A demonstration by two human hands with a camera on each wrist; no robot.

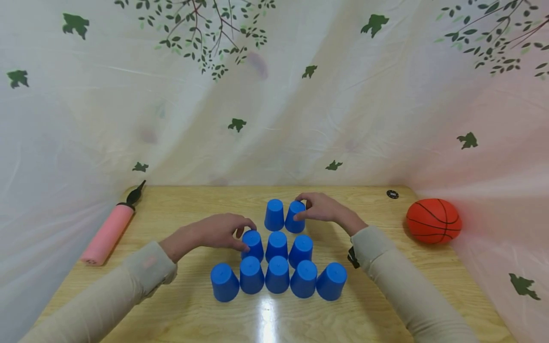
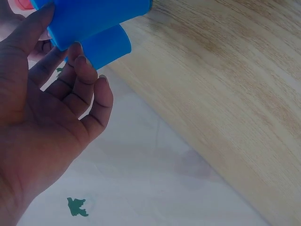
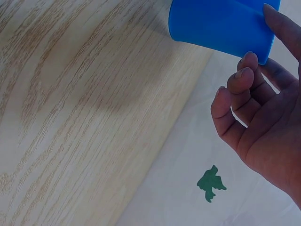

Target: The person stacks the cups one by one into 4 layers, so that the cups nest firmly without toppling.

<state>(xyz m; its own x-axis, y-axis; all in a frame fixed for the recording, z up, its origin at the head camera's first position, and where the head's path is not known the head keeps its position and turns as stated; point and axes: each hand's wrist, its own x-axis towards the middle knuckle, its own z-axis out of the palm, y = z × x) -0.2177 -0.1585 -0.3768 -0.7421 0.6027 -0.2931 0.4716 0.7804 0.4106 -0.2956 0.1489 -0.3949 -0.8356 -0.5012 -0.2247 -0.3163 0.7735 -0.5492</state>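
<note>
Blue plastic cups stand upside down in three rows on the table. My left hand pinches the left cup of the middle row between thumb and fingers, near its top. Up close in the left wrist view, that cup has the thumb on one side and fingertips on the other. At the back row of two, my right hand grips the right-hand cup; the right wrist view shows this cup between thumb and fingers. Its neighbour stands just to the left.
Several cups form the front row, nearest me, including a middle one. A pink hand pump with a black nozzle lies at the left. An orange ball and a small black disc are at the right. A patterned white sheet hangs behind.
</note>
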